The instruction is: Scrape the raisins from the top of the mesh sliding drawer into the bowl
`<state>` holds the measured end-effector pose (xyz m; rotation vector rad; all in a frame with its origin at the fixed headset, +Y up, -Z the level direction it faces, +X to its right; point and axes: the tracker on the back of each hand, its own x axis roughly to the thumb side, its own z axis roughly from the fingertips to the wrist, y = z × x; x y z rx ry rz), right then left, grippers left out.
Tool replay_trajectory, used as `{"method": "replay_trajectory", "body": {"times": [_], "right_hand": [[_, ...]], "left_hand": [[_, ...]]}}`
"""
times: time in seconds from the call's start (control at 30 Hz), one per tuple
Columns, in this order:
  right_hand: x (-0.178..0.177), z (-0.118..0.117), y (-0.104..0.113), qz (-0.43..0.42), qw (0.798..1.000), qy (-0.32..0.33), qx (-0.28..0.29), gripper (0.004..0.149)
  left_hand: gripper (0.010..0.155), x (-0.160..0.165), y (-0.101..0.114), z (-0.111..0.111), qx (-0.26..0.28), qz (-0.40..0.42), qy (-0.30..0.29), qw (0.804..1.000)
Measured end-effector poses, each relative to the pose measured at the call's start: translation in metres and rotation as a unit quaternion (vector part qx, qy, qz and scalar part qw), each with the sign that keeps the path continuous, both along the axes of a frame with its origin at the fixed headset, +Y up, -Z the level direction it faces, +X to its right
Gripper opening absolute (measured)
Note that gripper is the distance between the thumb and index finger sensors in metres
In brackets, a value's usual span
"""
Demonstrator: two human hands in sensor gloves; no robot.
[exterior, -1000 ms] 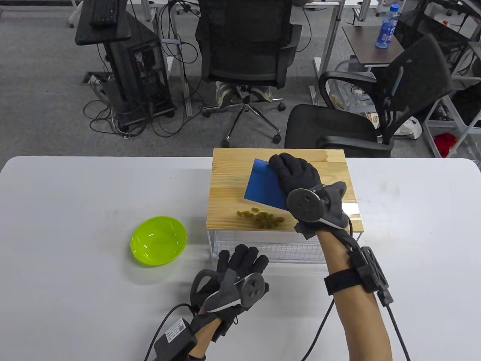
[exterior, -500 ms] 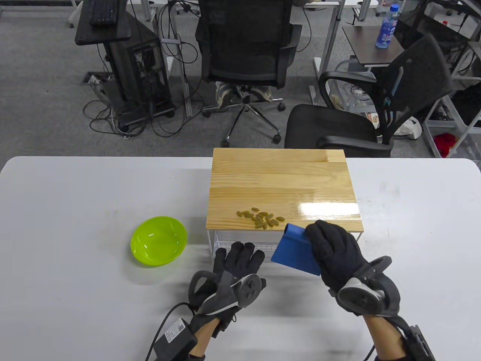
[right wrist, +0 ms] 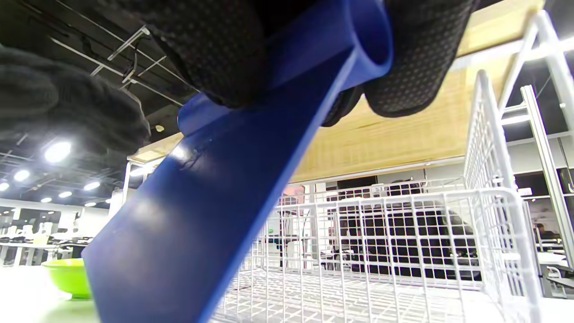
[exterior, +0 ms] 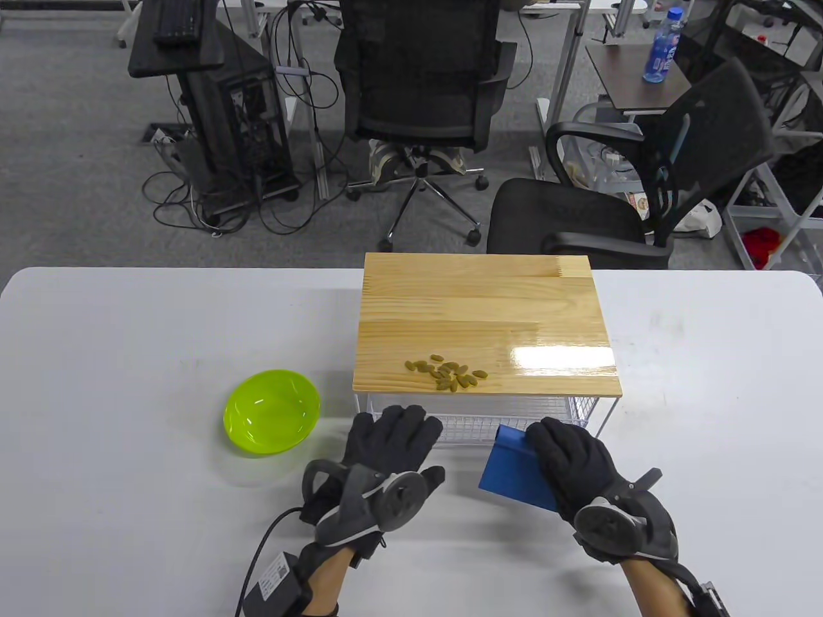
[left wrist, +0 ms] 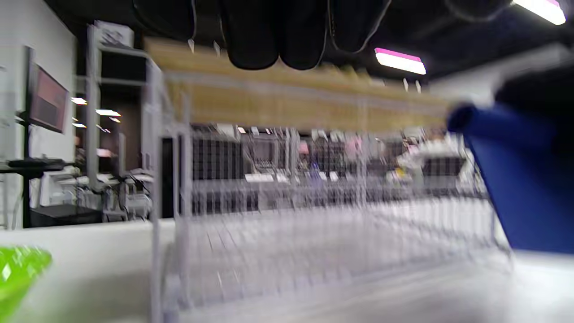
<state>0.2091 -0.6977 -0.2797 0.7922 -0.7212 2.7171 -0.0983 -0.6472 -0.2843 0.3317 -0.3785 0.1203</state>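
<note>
Several greenish raisins (exterior: 450, 373) lie near the front edge of the wooden top (exterior: 482, 308) of the white mesh drawer unit (exterior: 488, 421). A lime green bowl (exterior: 271, 411) stands on the table to the drawer's left, and shows in the left wrist view as bowl (left wrist: 18, 273). My right hand (exterior: 566, 459) grips a blue scraper (exterior: 514, 472) low in front of the drawer; the scraper (right wrist: 215, 202) fills the right wrist view. My left hand (exterior: 392, 440) lies flat with straight fingers, fingertips (left wrist: 269, 40) close to the mesh front.
The white table (exterior: 128, 334) stretches left and right of the drawer unit. Beyond its far edge stand office chairs (exterior: 418, 83), a computer stand (exterior: 212, 96) with cables and a side table with a water bottle (exterior: 662, 45).
My right hand brought the scraper from the far part of the wooden top down to the table in front of the drawer. My left hand shifted slightly left. The raisins stayed put.
</note>
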Motion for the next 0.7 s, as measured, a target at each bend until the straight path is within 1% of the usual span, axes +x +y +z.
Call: {"method": "replay_trajectory", "body": {"times": [0.07, 0.13, 0.2, 0.23, 0.27, 0.33, 0.37, 0.4, 0.43, 0.47, 0.53, 0.57, 0.63, 0.7], "right_hand": [[-0.001, -0.001, -0.001, -0.004, 1.0, 0.0, -0.006, 0.059], [-0.002, -0.002, -0.001, -0.007, 1.0, 0.002, -0.01, 0.059], [-0.003, -0.003, -0.001, -0.009, 1.0, 0.002, -0.01, 0.059], [-0.003, -0.003, 0.0, -0.01, 1.0, 0.003, -0.01, 0.059], [-0.003, -0.003, 0.0, -0.012, 1.0, 0.003, -0.01, 0.059], [-0.002, -0.003, 0.0, -0.013, 1.0, 0.004, -0.01, 0.059], [-0.002, -0.003, 0.0, -0.014, 1.0, 0.003, -0.011, 0.059], [-0.001, -0.003, 0.0, -0.014, 1.0, 0.003, -0.012, 0.058], [-0.001, -0.004, 0.0, -0.014, 1.0, 0.002, -0.014, 0.059], [0.0, -0.004, 0.0, -0.015, 1.0, 0.001, -0.016, 0.058], [0.0, -0.006, -0.001, -0.014, 1.0, -0.001, -0.021, 0.058], [0.0, -0.006, -0.001, -0.013, 1.0, -0.002, -0.022, 0.058], [0.0, -0.007, -0.001, -0.013, 1.0, -0.003, -0.025, 0.058], [0.0, -0.008, -0.002, -0.012, 0.999, -0.002, -0.03, 0.058]], "left_hand": [[0.067, -0.024, 0.012, -0.004, 0.018, 0.046, 0.035, 0.998], [0.067, -0.051, 0.017, -0.014, 0.009, 0.085, 0.087, 0.993], [0.068, -0.081, 0.015, -0.029, -0.001, 0.116, 0.159, 0.98], [0.069, -0.096, 0.012, -0.039, -0.019, 0.121, 0.201, 0.972], [0.07, -0.106, 0.009, -0.045, -0.037, 0.117, 0.228, 0.966], [0.073, -0.131, -0.003, -0.061, -0.083, 0.102, 0.29, 0.948], [0.073, -0.145, -0.014, -0.07, -0.111, 0.1, 0.326, 0.933], [0.073, -0.152, -0.021, -0.075, -0.128, 0.1, 0.344, 0.925], [0.074, -0.163, -0.034, -0.083, -0.162, 0.099, 0.374, 0.908], [0.074, -0.168, -0.041, -0.086, -0.177, 0.095, 0.39, 0.899], [0.074, -0.181, -0.063, -0.095, -0.22, 0.087, 0.428, 0.872], [0.075, -0.185, -0.069, -0.097, -0.231, 0.085, 0.44, 0.864], [0.075, -0.193, -0.085, -0.102, -0.265, 0.083, 0.466, 0.84], [0.075, -0.197, -0.094, -0.106, -0.297, 0.084, 0.479, 0.822]]}}
